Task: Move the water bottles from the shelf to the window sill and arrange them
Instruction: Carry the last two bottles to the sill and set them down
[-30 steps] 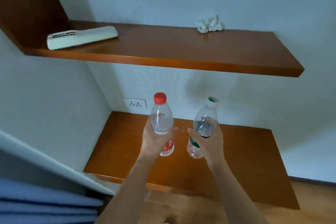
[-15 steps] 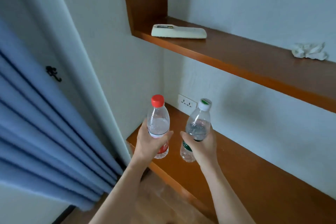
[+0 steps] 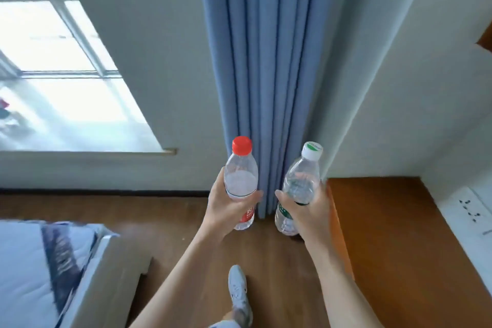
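Note:
My left hand (image 3: 225, 206) grips a clear water bottle with a red cap (image 3: 241, 168) and a red label, held upright. In my right hand (image 3: 310, 210) is a second clear bottle with a white and green cap (image 3: 302, 181) and a green label, tilted slightly to the right. Both bottles are carried in the air in front of the blue curtain. The window sill (image 3: 87, 146) lies to the upper left, pale and brightly lit under the window. The lower wooden shelf (image 3: 394, 234) is at the right, beside my right arm.
A blue curtain (image 3: 266, 61) hangs straight ahead. A bed with a white and blue cover (image 3: 40, 269) fills the lower left. Wooden floor (image 3: 159, 224) runs between the bed and the wall. My shoe (image 3: 238, 291) is on the floor. A wall socket (image 3: 470, 208) sits at the right.
The view has swung left, away from the shelves, to the curtain and window. Both hands still hold their bottles, now carried off the shelf and over the floor.

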{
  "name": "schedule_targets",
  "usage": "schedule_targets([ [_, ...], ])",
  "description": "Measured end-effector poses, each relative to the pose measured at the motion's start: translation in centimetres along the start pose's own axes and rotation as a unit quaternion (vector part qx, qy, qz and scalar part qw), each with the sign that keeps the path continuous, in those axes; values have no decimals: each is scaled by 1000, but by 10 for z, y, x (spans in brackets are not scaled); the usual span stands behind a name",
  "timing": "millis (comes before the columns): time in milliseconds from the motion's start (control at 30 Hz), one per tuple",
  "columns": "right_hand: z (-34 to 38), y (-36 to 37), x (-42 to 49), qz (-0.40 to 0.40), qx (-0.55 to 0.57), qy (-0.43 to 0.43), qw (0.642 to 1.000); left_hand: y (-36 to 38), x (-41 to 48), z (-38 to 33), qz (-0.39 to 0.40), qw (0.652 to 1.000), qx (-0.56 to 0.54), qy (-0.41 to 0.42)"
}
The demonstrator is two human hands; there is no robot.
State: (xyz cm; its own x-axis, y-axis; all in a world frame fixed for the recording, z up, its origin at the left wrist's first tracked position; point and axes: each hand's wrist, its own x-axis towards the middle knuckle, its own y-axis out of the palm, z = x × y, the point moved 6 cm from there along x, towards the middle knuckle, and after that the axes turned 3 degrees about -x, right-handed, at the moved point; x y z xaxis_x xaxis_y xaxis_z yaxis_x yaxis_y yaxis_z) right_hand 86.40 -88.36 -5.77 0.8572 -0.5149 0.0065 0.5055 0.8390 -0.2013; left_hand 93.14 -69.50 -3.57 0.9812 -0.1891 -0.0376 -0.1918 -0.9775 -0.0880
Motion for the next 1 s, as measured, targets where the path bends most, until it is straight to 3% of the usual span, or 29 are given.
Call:
schedule_targets([
  [167,28,112,-20,151,2,-36,988,-124,-45,7,-189,982,25,-6],
  [400,57,228,-63,294,4,-87,952,-239,-107,23,-346,937,41,-18],
  [700,76,348,-81,368,-22,-130,920,-337,-115,41,-426,903,56,-27],
  [1000,105,496,-44,415,-43,-156,895,-457,-45,63,-484,873,34,-38],
])
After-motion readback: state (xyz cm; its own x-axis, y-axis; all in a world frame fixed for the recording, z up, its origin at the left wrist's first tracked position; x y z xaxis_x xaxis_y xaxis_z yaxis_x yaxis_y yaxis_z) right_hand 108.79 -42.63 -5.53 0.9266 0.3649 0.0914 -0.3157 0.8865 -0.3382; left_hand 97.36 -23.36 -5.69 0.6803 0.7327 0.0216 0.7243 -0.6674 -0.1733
